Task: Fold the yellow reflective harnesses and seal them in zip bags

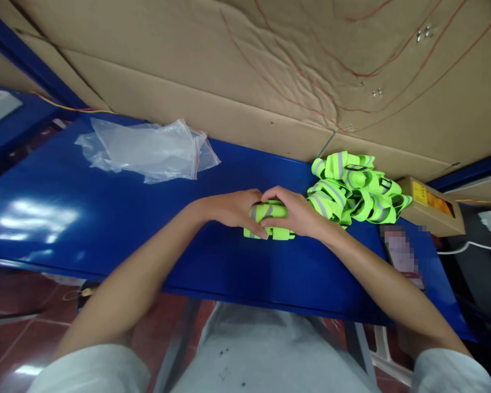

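Both hands meet over a small bundle of neon-yellow reflective strap [276,212] with grey stripes, low over the blue table. My left hand [239,210] closes on its left side, thumb pointing down along the front. From the right, my right hand [292,213] wraps the bundle between thumb and fingers. More neon-yellow strap shows just under the fingers, resting on the table; whether it is a separate piece I cannot tell. To the right of my right hand lies a heap of loose, looped reflective straps [352,191] with black buckles.
Clear zip bags [147,150] lie at the back left of the blue table [106,218]. A cardboard box [433,207] sits right of the strap heap, with a blurred-out flat item [403,254] in front of it. Cardboard sheeting [229,82] with red wires rises behind the table.
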The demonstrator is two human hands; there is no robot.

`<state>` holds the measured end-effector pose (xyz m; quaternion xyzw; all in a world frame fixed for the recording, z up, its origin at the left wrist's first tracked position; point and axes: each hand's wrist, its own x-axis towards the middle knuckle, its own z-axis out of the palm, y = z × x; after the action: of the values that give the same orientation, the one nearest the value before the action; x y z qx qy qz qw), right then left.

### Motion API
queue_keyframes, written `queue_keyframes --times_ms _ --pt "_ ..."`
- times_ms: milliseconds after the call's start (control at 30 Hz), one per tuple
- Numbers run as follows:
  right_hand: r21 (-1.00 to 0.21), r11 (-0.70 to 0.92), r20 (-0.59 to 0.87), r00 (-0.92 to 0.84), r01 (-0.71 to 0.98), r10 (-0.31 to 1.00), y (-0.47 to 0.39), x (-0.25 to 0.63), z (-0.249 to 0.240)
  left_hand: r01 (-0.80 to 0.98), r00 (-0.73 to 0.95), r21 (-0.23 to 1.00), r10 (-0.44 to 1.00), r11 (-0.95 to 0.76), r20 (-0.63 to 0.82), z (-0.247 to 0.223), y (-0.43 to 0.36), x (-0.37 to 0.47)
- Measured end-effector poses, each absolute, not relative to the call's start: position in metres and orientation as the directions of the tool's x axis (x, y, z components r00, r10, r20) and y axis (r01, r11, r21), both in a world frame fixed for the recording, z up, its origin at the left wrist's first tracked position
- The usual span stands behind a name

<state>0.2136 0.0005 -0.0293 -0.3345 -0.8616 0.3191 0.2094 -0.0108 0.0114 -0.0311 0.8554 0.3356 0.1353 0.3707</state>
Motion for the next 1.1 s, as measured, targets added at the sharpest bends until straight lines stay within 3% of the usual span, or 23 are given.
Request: queue_keyframes --times_ms 133,267,500,633,800,967,1100 --pt "-0.625 0.671 0.265 -0.701 0.398 0.662 -0.021 0.222 -0.031 0.507 0.72 0.78 0.678 -0.368 -0.148 -0.023 -0.015 -0.005" --pt "-0.547 0.735 0.314 -0.715 0.402 0.625 -0.039 0.226 -0.03 0.474 0.691 0.758 0.723 -0.447 -0.005 -0.025 -0.045 -0.005" --pt "-0.566 0.645 0.04 -0.765 0.513 0.643 -0.06 0.239 -0.026 0.505 0.627 0.741 0.778 -0.443 0.037 -0.035 -0.073 0.001" --pt "-0.509 0.708 0.115 -0.776 0.49 0.621 -0.069 0.244 -0.037 0.519 0.59 0.75 0.807 -0.41 0.032 -0.037 -0.072 0.008" --pt "-0.53 0.645 0.216 -0.648 0.551 0.731 -0.078 0.246 -0.049 0.571 0.491 0.733 0.869 -0.369 0.055 -0.044 -0.071 0.02" --pt "-0.486 0.666 0.316 -0.597 0.565 0.737 -0.086 0.251 -0.047 0.688 0.441 0.633 0.897 -0.355 0.025 -0.041 -0.078 0.032" --pt "-0.491 0.621 0.374 -0.496 0.611 0.784 -0.087 0.248 -0.045 0.634 0.533 0.616 0.841 -0.468 0.091 -0.013 -0.065 0.016"
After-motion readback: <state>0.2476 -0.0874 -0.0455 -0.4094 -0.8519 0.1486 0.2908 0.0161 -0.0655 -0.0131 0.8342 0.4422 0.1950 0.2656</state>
